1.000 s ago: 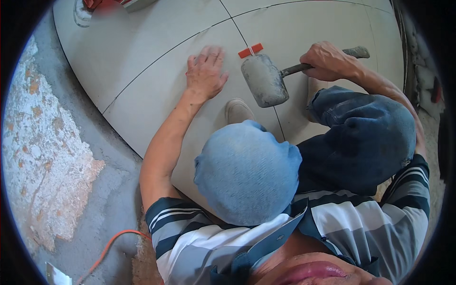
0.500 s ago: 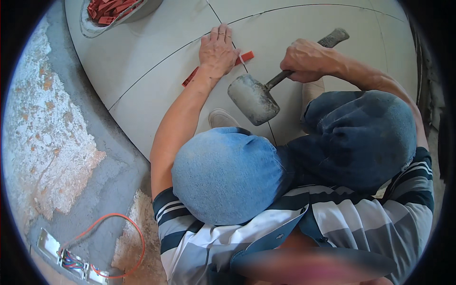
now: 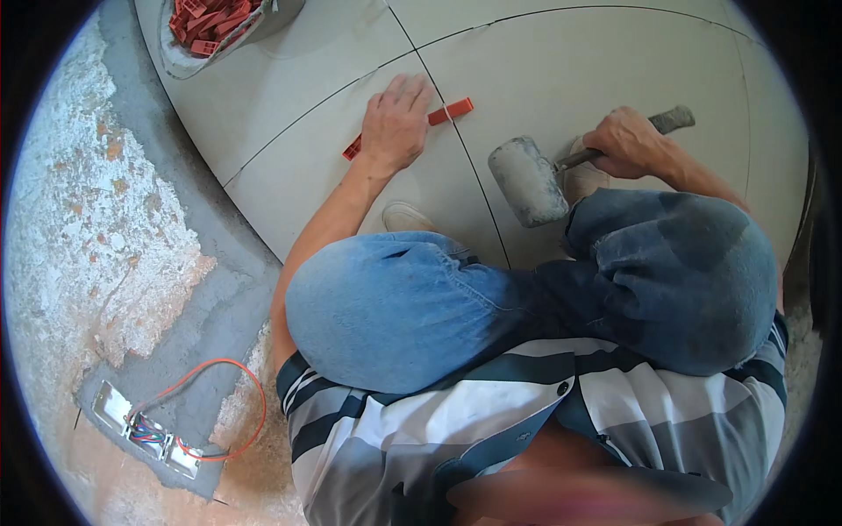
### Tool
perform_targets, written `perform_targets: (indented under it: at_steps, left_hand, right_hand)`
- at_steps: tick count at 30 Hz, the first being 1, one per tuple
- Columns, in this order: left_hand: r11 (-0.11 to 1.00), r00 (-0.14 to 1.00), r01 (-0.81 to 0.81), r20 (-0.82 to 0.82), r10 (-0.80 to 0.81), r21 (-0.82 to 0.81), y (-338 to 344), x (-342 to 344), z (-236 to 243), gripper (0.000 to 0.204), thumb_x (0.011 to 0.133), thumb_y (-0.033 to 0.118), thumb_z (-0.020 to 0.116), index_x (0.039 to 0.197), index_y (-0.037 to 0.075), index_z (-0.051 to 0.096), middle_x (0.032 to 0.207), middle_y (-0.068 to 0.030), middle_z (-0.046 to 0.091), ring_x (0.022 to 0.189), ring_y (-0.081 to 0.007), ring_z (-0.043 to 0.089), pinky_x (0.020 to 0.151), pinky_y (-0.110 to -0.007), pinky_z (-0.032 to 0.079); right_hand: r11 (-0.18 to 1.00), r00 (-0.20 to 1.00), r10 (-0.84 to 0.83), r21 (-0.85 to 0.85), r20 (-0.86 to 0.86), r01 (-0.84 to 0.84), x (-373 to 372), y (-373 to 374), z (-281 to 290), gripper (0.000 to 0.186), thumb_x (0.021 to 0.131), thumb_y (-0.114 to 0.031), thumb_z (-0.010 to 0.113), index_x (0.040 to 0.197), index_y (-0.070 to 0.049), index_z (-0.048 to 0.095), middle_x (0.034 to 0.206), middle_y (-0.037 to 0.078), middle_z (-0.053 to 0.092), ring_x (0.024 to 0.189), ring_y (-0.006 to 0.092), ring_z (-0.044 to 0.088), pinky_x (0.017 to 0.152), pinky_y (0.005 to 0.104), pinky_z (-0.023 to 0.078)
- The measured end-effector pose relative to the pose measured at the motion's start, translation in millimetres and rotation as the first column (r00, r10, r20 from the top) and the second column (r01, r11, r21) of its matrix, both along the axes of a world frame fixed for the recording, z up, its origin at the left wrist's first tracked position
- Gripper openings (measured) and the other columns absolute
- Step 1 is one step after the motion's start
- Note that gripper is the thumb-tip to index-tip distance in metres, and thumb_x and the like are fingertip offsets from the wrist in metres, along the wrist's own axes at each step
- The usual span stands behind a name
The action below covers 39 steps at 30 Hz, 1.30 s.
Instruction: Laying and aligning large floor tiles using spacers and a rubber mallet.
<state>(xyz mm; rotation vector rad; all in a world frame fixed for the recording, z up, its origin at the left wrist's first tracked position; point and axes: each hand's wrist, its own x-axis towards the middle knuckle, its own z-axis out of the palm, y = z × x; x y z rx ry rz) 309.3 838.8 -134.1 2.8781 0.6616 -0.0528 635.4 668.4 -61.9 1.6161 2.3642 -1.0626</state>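
My right hand [image 3: 624,142] is wrapped round the handle of a mallet [image 3: 528,181] with a thick, whitish-stained head, held above the floor tiles [image 3: 333,118] beside my right foot. Fingers stretched out and slightly blurred, my left hand [image 3: 395,123] is over the tiles and holds nothing. Just right of it a red tile-levelling wedge [image 3: 452,111] sits across a joint, with a thin pale clip at it. Another red wedge [image 3: 353,149] shows by the left wrist, partly hidden by the hand. Whether the left hand touches the tile or the wedges, I cannot tell.
A bucket [image 3: 274,28] of several red wedges stands on the tiles at the far left. Along the left runs a wall [image 3: 114,254] with patchy plaster and grey cement. An opened electrical box [image 3: 149,434] there has loose wires, one a looped orange wire [image 3: 263,394].
The mallet has moved right, away from the left hand, with my right hand still gripping it. My left hand has drawn back a little toward me, off the tile joint. The view has shifted slightly.
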Motion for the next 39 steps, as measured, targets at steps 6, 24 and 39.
perform_targets:
  at_steps: [6, 24, 39]
  left_hand:
    - [0.919, 0.921, -0.383, -0.038, 0.388, 0.093, -32.0, -58.4, 15.7, 0.046, 0.079, 0.022, 0.064, 0.123, 0.014, 0.054, 0.121, -0.0106, 0.052, 0.115, -0.0303, 0.048, 0.09, -0.043, 0.041]
    - [0.214, 0.476, -0.551, -0.093, 0.874, -0.807, 0.0, -36.0, -20.6, 0.034, 0.086, 0.019, 0.061, 0.111, -0.002, 0.055, 0.082, -0.0101, 0.067, 0.068, -0.0155, 0.062, 0.066, -0.03, 0.051]
    - [0.472, 0.551, -0.738, -0.027, 0.834, -0.482, 2.1, -16.9, -5.2, 0.034, 0.083, 0.027, 0.061, 0.102, 0.0, 0.056, 0.075, -0.01, 0.068, 0.07, -0.0265, 0.065, 0.069, -0.037, 0.05]
  right_hand:
    - [0.981, 0.98, -0.187, -0.073, -0.073, 0.182, 11.7, -46.1, -24.2, 0.014, 0.065, -0.015, 0.063, 0.065, -0.004, 0.056, 0.06, 0.017, 0.057, 0.061, 0.0385, 0.057, 0.056, 0.0479, 0.044]
    - [0.925, 0.934, -0.354, -0.167, -0.057, 0.34, -2.0, -61.5, -46.7, 0.016, 0.065, -0.013, 0.06, 0.073, 0.0, 0.058, 0.067, 0.021, 0.058, 0.066, 0.0424, 0.057, 0.06, 0.0488, 0.045]
    - [0.905, 0.927, -0.376, -0.221, -0.019, 0.363, 3.4, -58.7, -46.5, 0.016, 0.07, -0.017, 0.06, 0.077, -0.003, 0.063, 0.071, 0.02, 0.061, 0.07, 0.0413, 0.059, 0.062, 0.0481, 0.047]
